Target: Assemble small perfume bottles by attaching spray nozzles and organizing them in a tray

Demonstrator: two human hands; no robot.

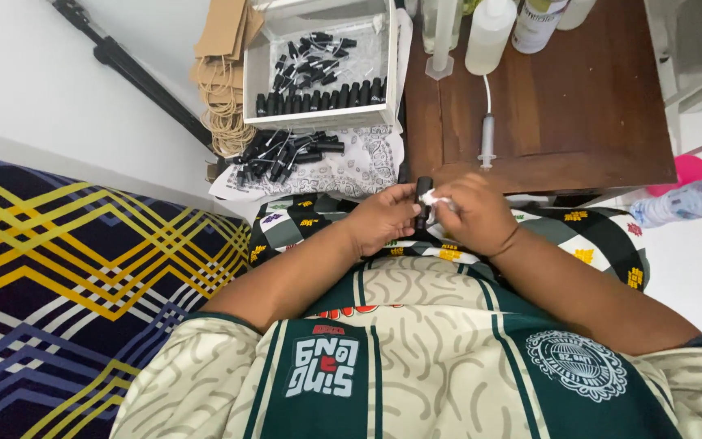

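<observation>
My left hand [383, 215] grips a small black bottle [424, 197] upright in front of my belly. My right hand [477, 215] pinches a small white piece [436, 199] against the bottle's side. Both hands meet over my lap, just before the near edge of the dark wooden table [578, 106]. A syringe [487, 138] with a thin tube lies on that table, a short way beyond my hands.
A white box [322, 65] holds several black bottles and droppers. More lie loose on a patterned cloth [351, 167]. Translucent plastic bottles [489, 32] stand at the table's back. A striped mattress [67, 284] is at left; a plastic bottle [684, 202] lies on the floor at right.
</observation>
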